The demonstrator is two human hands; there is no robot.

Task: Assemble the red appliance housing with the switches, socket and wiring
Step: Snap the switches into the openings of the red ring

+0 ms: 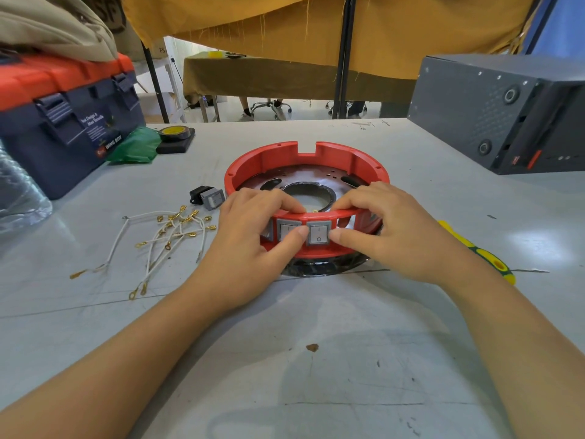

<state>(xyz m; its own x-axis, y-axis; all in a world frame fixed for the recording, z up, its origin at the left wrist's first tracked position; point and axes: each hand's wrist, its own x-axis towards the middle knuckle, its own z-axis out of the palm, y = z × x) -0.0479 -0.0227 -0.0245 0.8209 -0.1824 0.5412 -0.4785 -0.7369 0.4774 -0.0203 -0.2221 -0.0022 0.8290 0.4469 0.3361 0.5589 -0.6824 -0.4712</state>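
Note:
The red ring-shaped housing lies on the grey table, its near wall facing me. Two grey rocker switches sit in that wall: one to the left, one in the middle. My left hand grips the near wall, fingers curled over the rim, thumb pressing at the left edge of the middle switch. My right hand grips the rim the same way, thumb at that switch's right edge. A loose black and grey switch lies left of the housing. White wires with brass terminals lie further left.
A blue toolbox with an orange lid stands at the far left, with a green bag and a tape roll beside it. A dark grey box stands at the far right. A yellow and green screwdriver lies behind my right wrist.

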